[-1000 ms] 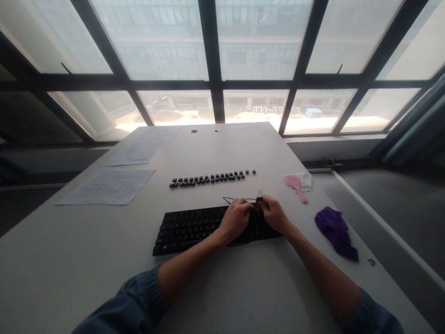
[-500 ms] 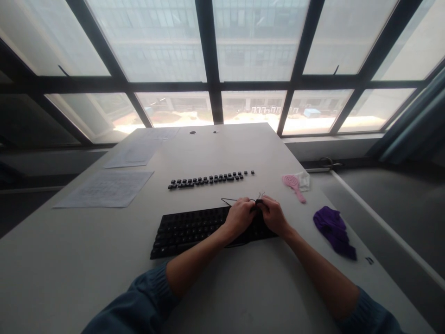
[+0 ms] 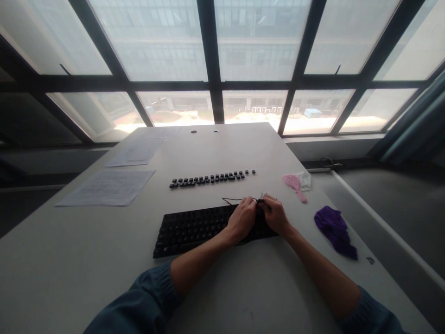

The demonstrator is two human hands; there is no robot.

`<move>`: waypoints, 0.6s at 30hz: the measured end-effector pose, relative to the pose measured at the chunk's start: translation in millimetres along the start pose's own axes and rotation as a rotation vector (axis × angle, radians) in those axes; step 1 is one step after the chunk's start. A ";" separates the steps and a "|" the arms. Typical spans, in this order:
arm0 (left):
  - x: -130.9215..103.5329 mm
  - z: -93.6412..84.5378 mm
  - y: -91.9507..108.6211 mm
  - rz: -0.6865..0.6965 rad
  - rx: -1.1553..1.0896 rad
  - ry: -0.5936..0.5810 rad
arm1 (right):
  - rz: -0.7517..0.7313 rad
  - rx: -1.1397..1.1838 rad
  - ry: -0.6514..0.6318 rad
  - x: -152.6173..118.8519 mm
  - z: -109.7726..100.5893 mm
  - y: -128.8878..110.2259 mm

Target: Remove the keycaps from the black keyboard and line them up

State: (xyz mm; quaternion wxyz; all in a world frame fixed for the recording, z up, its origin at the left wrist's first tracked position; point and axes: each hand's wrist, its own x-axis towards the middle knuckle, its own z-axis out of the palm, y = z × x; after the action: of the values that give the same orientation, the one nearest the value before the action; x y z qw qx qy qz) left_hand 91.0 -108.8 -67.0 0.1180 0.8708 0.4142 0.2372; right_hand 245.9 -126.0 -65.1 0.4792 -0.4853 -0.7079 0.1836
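Curling the left hand [image 3: 244, 215] over the right part of the black keyboard [image 3: 194, 229], flat on the white desk [image 3: 250, 283]; cannot tell how far closed or whether gripping anything. Pinching a small dark piece [image 3: 260, 201] with thin wire tips in the nearly closed right hand [image 3: 275, 214]. Facing two rows of loose black keycaps [image 3: 212, 178] beyond the keyboard.

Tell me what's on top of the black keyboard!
Rows of keys, with the left hand and right hand over the right side of the keyboard. Whatever lies beneath those hands is covered.
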 end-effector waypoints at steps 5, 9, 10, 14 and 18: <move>-0.4 1.7 -0.6 0.007 0.029 -0.007 | -0.007 0.017 -0.001 1.1 -0.5 -1.9; -0.3 3.1 -1.4 0.015 0.029 -0.027 | -0.006 0.040 -0.003 1.0 -0.6 -0.7; -0.2 3.7 -1.8 0.014 0.026 -0.027 | -0.008 0.050 -0.004 0.9 -0.6 -0.4; -0.1 5.8 -2.9 0.007 0.016 -0.006 | -0.015 0.086 -0.027 0.4 -0.4 0.6; -0.2 3.6 -1.6 0.007 -0.004 0.005 | -0.030 0.075 -0.002 0.4 0.8 2.7</move>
State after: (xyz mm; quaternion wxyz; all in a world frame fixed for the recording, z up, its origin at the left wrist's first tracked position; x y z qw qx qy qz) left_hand 91.7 -108.1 -70.8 0.1178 0.8715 0.4108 0.2406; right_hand 246.6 -124.2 -67.2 0.4991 -0.4564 -0.7081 0.2032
